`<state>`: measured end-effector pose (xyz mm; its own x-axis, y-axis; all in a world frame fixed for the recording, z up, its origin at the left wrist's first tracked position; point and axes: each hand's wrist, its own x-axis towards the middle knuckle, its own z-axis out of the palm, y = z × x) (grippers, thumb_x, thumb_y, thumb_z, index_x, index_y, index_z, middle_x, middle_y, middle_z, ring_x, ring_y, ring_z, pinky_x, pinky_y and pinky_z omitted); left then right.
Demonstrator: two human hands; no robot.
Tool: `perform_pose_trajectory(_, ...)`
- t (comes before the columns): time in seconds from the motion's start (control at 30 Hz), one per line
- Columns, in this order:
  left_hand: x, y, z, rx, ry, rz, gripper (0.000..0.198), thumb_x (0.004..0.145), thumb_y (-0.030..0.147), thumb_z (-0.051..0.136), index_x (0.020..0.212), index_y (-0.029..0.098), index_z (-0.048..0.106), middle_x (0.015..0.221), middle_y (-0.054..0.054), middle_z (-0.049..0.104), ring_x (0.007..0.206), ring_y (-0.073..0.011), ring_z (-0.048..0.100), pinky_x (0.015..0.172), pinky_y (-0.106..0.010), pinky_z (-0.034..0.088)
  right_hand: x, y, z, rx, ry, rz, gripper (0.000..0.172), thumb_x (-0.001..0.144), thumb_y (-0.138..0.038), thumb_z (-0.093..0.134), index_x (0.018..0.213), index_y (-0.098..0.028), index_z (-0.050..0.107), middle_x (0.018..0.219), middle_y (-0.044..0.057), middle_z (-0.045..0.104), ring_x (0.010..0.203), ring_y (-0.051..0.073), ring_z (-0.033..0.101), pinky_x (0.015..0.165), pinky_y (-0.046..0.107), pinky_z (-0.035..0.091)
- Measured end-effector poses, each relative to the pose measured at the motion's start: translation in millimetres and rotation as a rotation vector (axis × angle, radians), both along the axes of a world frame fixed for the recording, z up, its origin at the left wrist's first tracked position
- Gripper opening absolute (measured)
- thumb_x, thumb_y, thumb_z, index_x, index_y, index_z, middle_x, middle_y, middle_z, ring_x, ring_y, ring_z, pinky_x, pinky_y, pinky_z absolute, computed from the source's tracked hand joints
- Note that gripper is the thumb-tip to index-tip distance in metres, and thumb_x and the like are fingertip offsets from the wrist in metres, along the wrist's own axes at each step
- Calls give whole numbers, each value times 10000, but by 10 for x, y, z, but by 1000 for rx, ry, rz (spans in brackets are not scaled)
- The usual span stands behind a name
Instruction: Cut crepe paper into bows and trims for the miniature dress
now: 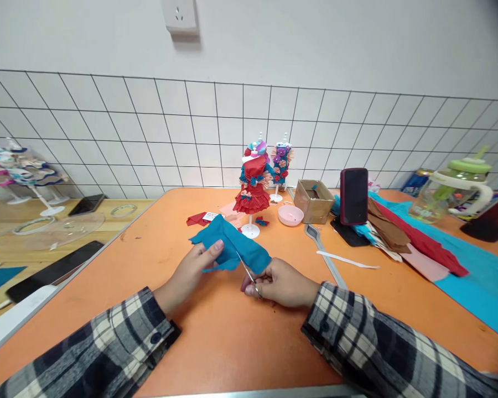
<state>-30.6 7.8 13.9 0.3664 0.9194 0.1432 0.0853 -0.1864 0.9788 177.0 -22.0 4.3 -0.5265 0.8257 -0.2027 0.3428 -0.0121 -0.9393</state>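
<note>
My left hand [199, 265] pinches a piece of teal fabric [249, 249] between thumb and fingers, holding it above the orange table. In my right hand [282, 283] is a small pair of metal scissors [245, 267], the fingers closed round its handles. The blades point up and left and meet the fabric's lower edge, where a narrow flap hangs partly apart. Behind the fabric a small dress form in a ruffled red dress [253, 185] stands upright on a white base.
A second decorated dress form [281, 166], a pink bowl [290, 215] and a cardboard box [314, 200] stand toward the back. A propped phone [354, 197], folded fabrics [419, 237] and a green-lidded jug [444, 193] are right. A wooden table [83, 232] adjoins left.
</note>
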Motion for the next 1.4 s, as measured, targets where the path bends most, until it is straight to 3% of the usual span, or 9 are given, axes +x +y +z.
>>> perform_pose_trajectory(0.13,27,-2,7,-4,60,85,307,724,445,714,786,160,616,738,-20,702,640,-189,628,577,-277,496,-2,-9,-39,44,18,32,207,735,-317,656,831,-135,636,561,-56,456,488,57,391,444,171,317)
perform_pose_trajectory(0.23,29,12,-27,12,-8,45,364,727,415,719,954,150,614,1006,-80,725,842,-242,674,718,-330,542,3,-15,-46,30,26,55,212,743,-344,637,826,-150,623,593,-48,451,492,64,408,423,166,366)
perform_pose_trajectory(0.33,5,32,-55,11,-11,2,429,719,411,728,1017,138,587,1113,-126,700,946,-283,670,781,-373,552,18,-8,-52,3,27,76,188,754,-343,605,777,-156,594,620,-38,441,505,72,429,417,176,428)
perform_pose_trajectory(0.5,-13,34,-45,10,54,-35,422,698,421,736,970,134,587,1062,-126,717,906,-279,684,771,-374,564,38,7,-67,14,2,109,144,760,-283,562,703,-155,530,626,-33,425,514,63,412,417,165,446)
perform_pose_trajectory(0.73,8,22,-47,16,89,-43,382,697,371,741,956,152,565,985,-83,729,851,-243,692,749,-354,574,57,-2,-44,-21,57,178,358,764,-462,636,969,-169,636,701,-26,443,556,69,407,427,159,432)
perform_pose_trajectory(0.9,11,0,-59,8,112,-49,381,708,375,733,962,142,568,976,-95,730,845,-247,695,757,-364,576,51,5,-64,-7,96,170,354,742,-468,678,915,-160,647,629,-53,399,524,56,354,433,149,364)
perform_pose_trajectory(1.0,11,-1,-46,6,89,-45,416,705,380,736,999,149,552,1024,-100,725,880,-255,696,767,-363,576,31,7,-80,56,163,154,325,734,-433,697,871,-141,661,636,-53,453,528,45,336,468,154,336)
perform_pose_trajectory(1.2,11,7,-34,29,97,-54,416,701,396,737,988,152,560,1039,-100,724,893,-267,695,760,-364,578,42,-10,-29,-20,33,151,413,741,-512,663,918,-141,709,547,-63,384,472,61,382,425,179,404)
perform_pose_trajectory(1.4,12,2,-38,30,95,-70,409,709,376,739,1003,148,569,1025,-97,726,884,-265,696,768,-374,577,49,-10,-32,7,72,155,439,737,-519,671,954,-139,697,576,-61,373,494,60,375,409,170,424)
